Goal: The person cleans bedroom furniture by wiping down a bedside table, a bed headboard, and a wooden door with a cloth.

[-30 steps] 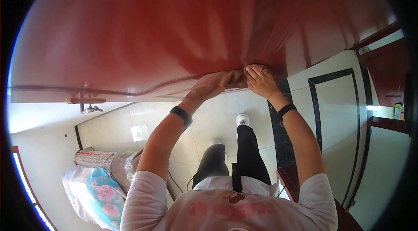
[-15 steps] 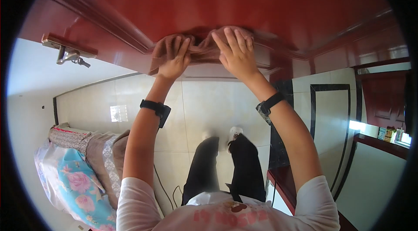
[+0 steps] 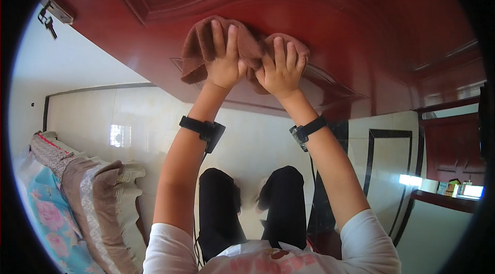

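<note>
A brown cloth point(image 3: 197, 54) lies bunched against a glossy dark red door point(image 3: 371, 42), near its curved raised moulding. My left hand point(image 3: 225, 65) presses on the cloth's left part, with two fingers stretched out over it; its other fingers are partly hidden by folds. Close beside it, my right hand point(image 3: 282, 73) lies flat on the smaller right part, its fingers extended toward the panel. Between the hands the cloth is crumpled. Each wrist wears a black strap with a small device.
A metal door handle with keys point(image 3: 49, 18) is at the upper left. A bed or sofa with floral and brown covers point(image 3: 85, 196) stands at the lower left. Pale tiles point(image 3: 154, 114) cover the floor. At the right a dark red ledge point(image 3: 446, 202) bears small items.
My left hand has moved right, closer to my right hand, and the cloth has bunched more between them. My knees look more bent. The door handle appears farther up and left.
</note>
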{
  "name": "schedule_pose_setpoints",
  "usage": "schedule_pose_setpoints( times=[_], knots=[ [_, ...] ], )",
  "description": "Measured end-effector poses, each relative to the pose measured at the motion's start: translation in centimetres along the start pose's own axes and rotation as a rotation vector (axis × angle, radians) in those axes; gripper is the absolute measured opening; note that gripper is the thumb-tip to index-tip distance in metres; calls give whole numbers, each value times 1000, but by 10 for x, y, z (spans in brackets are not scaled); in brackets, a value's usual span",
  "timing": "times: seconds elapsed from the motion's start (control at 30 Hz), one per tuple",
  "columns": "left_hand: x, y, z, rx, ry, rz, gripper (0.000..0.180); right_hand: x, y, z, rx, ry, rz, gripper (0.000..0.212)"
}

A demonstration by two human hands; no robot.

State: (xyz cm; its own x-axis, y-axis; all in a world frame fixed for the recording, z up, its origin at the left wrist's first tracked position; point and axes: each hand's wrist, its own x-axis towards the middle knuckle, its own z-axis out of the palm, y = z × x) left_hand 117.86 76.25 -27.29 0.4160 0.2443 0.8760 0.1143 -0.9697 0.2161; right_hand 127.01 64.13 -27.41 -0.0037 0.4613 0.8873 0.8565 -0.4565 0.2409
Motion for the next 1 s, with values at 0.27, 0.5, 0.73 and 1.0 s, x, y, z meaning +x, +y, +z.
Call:
schedule_pose_setpoints(
  times=[0.27, 0.5, 0.73, 1.0],
  knots=[
    [-47, -8, 31, 2, 77, 128, 62, -43, -12, 18, -14, 45, -15, 33],
    [-61, 27, 35, -94, -26, 77, 64, -57, 16, -14, 51, -141, -148, 42],
    [-27, 96, 73, -75, -301, 547, 62, -133, 100, -29, -183, -84, 96, 46],
    [-40, 103, 94, -298, -609, 479, 50, -182, 101, -29, -107, -191, 223, 45]
  ],
)
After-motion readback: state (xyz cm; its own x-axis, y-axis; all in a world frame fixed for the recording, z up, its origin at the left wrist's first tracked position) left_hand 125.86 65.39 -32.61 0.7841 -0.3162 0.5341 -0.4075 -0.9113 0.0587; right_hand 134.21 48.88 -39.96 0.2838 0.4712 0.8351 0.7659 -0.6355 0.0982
